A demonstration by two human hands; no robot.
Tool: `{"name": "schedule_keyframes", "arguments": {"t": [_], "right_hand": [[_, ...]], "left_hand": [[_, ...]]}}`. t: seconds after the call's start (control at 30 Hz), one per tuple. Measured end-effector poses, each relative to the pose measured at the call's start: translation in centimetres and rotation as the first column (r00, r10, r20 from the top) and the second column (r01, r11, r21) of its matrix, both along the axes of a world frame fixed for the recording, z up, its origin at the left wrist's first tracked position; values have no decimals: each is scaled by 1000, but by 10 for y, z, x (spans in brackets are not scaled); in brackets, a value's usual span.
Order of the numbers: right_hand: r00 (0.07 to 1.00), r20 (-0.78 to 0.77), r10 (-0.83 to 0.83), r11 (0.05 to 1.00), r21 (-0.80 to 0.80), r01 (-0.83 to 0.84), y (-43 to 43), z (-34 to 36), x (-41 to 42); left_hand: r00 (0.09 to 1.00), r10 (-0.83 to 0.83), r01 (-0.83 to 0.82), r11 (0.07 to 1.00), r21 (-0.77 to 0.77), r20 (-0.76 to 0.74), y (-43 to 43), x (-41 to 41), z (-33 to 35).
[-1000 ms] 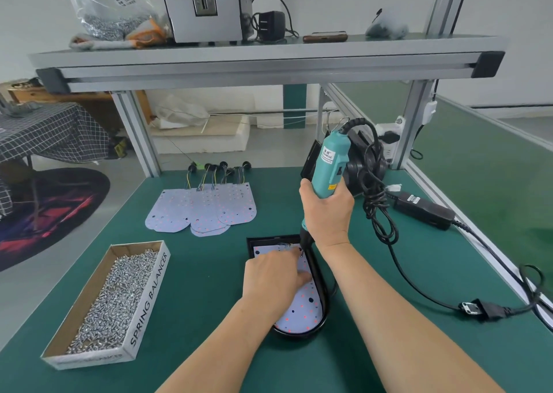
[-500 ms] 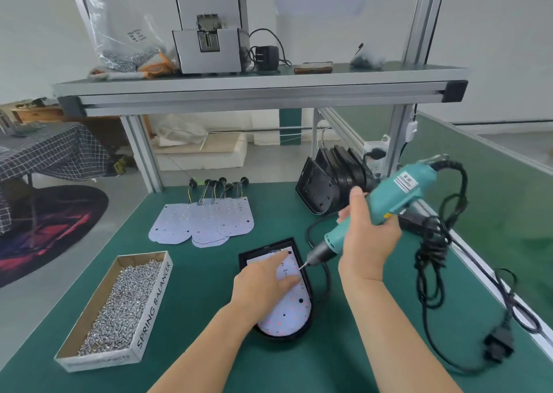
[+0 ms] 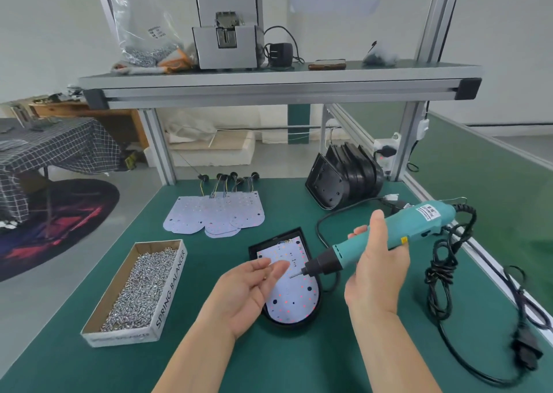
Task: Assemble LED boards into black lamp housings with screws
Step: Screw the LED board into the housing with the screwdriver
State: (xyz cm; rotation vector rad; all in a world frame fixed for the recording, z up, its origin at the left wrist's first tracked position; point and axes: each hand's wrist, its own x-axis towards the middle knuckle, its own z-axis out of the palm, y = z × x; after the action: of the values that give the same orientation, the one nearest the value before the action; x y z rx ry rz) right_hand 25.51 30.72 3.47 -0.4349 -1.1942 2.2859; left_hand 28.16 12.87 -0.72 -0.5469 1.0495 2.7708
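A black lamp housing [image 3: 259, 248] lies on the green mat with a white LED board [image 3: 294, 298] seated in it. My left hand [image 3: 248, 291] hovers over the housing's left side, palm up and fingers relaxed. A tiny speck, perhaps a screw, lies on its fingers. My right hand [image 3: 375, 268] grips a teal electric screwdriver [image 3: 419, 222], tilted nearly level. Its bit points left, and the tip sits just off my left fingertips, above the board.
A cardboard box of screws [image 3: 137, 291] stands at the left. Loose LED boards [image 3: 215, 216] with wires lie behind the housing. Several black housings [image 3: 344, 177] lean stacked at the back right. The screwdriver's black cable [image 3: 443, 276] coils at the right.
My left hand lifted off the board and turned palm up. My right hand swung the screwdriver from upright over the housing to tilted, bit pointing at my left fingers.
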Motion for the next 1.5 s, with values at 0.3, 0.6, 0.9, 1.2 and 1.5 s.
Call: {"name": "schedule_keyframes", "arguments": {"t": [0.3,0.6,0.9,1.2,1.5], "right_hand": [[993,-93,-76,995,64,82,-16,1,10],[987,-129,-97,991,83,109,-18,-1,10],[982,-162,-98,987,108,116,-16,0,11],[980,-181,-81,990,102,100,-14,-2,11],[976,-193,-101,976,170,135,-20,0,14]], "left_hand": [[986,-33,63,982,-180,163,12,12,-9],[989,-94,82,991,110,111,14,15,-5],[990,-102,88,986,141,96,19,17,-9],[984,-124,106,984,143,126,23,19,-8],[993,41,-57,988,142,114,46,24,-13]]}}
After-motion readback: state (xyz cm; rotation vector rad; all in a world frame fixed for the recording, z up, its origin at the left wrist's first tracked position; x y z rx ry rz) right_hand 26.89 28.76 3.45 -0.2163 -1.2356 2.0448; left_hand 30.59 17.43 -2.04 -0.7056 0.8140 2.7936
